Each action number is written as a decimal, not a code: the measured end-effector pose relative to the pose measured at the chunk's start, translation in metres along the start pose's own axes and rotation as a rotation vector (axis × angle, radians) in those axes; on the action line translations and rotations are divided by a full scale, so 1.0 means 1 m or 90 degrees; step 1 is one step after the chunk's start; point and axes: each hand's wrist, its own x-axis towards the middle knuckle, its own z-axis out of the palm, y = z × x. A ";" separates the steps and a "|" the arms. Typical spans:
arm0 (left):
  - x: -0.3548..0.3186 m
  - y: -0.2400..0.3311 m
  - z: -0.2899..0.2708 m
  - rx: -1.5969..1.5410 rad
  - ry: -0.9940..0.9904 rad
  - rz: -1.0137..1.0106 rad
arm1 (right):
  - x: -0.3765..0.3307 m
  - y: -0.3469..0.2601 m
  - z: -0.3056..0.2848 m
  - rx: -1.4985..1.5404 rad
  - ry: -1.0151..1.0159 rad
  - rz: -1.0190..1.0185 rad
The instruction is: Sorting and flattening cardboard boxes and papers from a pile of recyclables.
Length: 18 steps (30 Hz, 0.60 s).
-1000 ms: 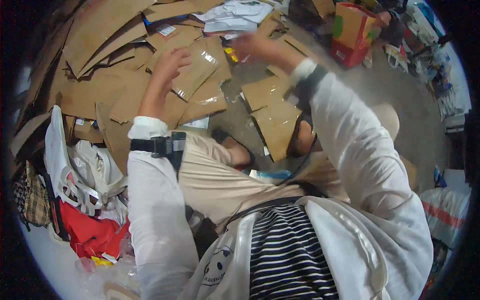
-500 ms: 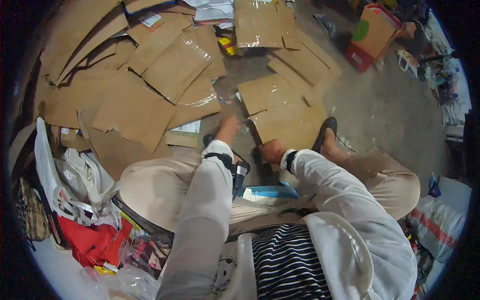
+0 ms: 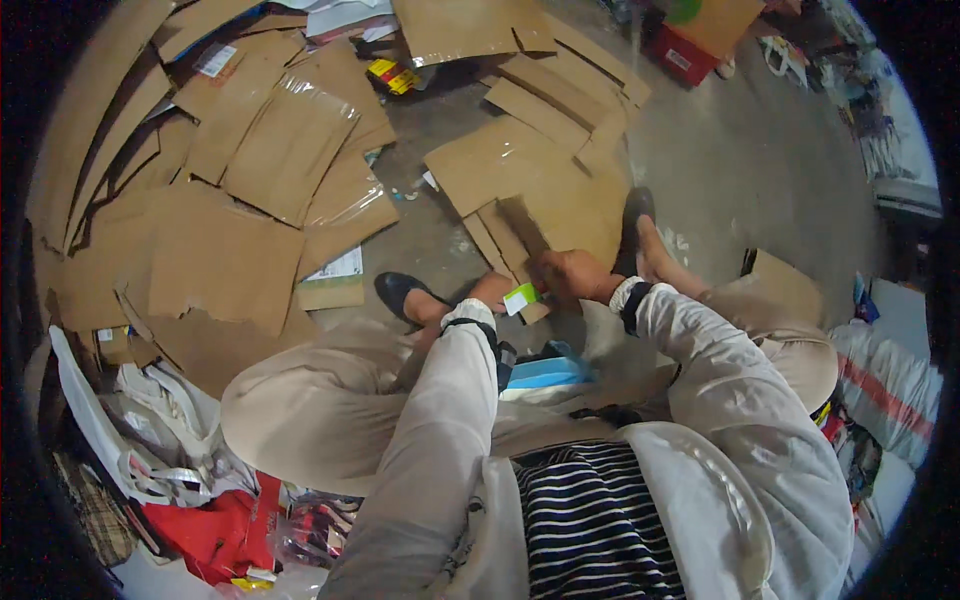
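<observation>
My left hand (image 3: 490,290) is closed at the near edge of the cardboard, its fingers against a small green-and-white piece (image 3: 520,298). Just right of it, my right hand (image 3: 578,273) is closed round the near end of a long, flat, dark brown strip (image 3: 525,226). The strip slants away to the left over the cardboard; blur hides whether it is card or a blade. Beneath and beyond it, a flattened cardboard box (image 3: 530,165) lies on the floor between my feet. A blue-and-white box (image 3: 548,373) rests close to my lap, below the hands.
Flattened cardboard sheets (image 3: 220,260) cover the floor at the left. A yellow-and-red packet (image 3: 392,76) lies beyond them. At the far right stands a red-and-brown carton (image 3: 705,40). White bags (image 3: 165,420) and red cloth (image 3: 215,530) lie by my left knee, a white sack (image 3: 885,385) at the right.
The view has shifted, with surroundings now higher and further left. The brown strip has swung to slant left from my right hand. The green-and-white piece now shows by my left fingers.
</observation>
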 end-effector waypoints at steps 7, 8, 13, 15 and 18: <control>-0.039 -0.014 0.009 -0.274 0.170 0.006 | 0.016 -0.032 -0.013 0.054 0.026 -0.065; -0.040 -0.011 0.008 -0.362 0.223 0.040 | 0.014 -0.031 -0.013 0.060 0.033 -0.074; -0.020 0.009 0.000 -0.818 0.015 -0.160 | 0.012 -0.027 -0.006 0.026 0.036 -0.020; -0.008 0.011 0.014 -1.259 0.043 -0.216 | 0.011 -0.024 -0.002 0.022 0.042 -0.010; 0.022 0.001 0.045 -1.152 0.022 -0.359 | 0.009 -0.010 0.010 -0.012 0.043 0.013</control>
